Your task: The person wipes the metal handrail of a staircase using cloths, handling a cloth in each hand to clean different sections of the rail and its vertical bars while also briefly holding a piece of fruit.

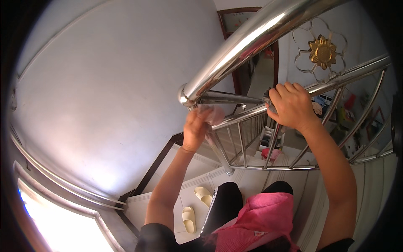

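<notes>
My left hand (195, 129) holds a pale pinkish cloth (214, 114), somewhat blurred, against the top of the metal corner post just under the thick handrail (236, 47). Around the lower rail (252, 111) of the stainless-steel railing, my right hand (291, 104) is closed with a crumpled grey cloth (270, 102) pressed between fingers and metal. Beyond the right hand, a gold metal flower ornament (323, 52) sits in a petal-shaped wire frame between the two rails. A pink apron (267, 211) covers my lap.
Light tiled stairs (195, 170) with a dark skirting (157, 163) run along the white wall (119, 78). Cream slippers (189, 219) lie on the tiles near my legs. A bright window (63, 220) is at lower left. Through the balusters, boxes (267, 138) and other items show below.
</notes>
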A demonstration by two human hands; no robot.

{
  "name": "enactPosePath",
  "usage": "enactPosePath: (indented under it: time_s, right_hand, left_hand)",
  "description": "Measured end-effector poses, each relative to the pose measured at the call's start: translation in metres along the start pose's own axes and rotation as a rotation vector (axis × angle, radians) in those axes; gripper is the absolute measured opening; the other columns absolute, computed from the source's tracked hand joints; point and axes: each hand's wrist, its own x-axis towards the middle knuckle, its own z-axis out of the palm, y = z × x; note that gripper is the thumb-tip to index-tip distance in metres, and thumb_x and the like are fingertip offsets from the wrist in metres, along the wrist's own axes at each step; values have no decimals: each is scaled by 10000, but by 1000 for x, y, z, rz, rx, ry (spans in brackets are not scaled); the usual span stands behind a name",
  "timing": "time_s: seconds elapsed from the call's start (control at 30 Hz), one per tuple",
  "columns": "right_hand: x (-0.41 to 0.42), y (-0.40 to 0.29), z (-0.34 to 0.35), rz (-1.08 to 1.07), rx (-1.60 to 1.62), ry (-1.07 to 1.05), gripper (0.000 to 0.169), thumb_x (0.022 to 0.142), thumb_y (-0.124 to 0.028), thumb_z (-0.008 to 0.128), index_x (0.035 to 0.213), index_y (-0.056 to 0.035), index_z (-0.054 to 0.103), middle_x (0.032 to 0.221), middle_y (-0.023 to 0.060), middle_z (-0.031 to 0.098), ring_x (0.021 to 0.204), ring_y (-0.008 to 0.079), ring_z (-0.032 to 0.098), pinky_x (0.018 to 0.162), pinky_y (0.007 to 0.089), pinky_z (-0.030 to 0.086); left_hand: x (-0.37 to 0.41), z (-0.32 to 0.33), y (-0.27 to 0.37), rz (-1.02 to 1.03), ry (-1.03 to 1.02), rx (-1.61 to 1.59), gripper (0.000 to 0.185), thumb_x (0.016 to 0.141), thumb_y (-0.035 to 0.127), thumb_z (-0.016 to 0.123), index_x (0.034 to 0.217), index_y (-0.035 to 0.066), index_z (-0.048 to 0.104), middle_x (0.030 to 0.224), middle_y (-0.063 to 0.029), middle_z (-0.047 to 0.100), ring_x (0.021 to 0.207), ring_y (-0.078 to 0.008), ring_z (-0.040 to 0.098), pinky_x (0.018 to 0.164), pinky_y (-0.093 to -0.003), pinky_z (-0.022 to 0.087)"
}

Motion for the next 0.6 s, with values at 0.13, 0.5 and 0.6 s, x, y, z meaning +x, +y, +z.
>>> enactPosePath:
  time_s: [0.13,0.5,0.6]
  right_hand:
    - [-2,0,1,-2,-2,11,343,583,-316,770,735,-124,529,709,14,503,702,181,526,640,294,415]
    - [-4,3,2,-28,8,55,336,593,-319,753,747,-113,536,703,16,500,685,177,522,643,289,411]
    - [-6,4,6,-39,-12,56,390,563,-367,778,754,-126,538,706,4,503,698,171,526,650,287,399]
  left_hand:
    - [44,-23,21,-293,399,-246,392,847,-94,459,1214,31,513,1090,-73,569,1032,-182,527,883,-320,445]
    - [90,13,-14,-301,383,-225,492,1003,389,301,1284,28,483,1280,-130,540,1201,-254,496,1032,-329,341]
    - [86,21,-13,-398,447,-186,492,1006,386,295,1241,14,515,1263,-112,560,1165,-235,525,1009,-322,364]
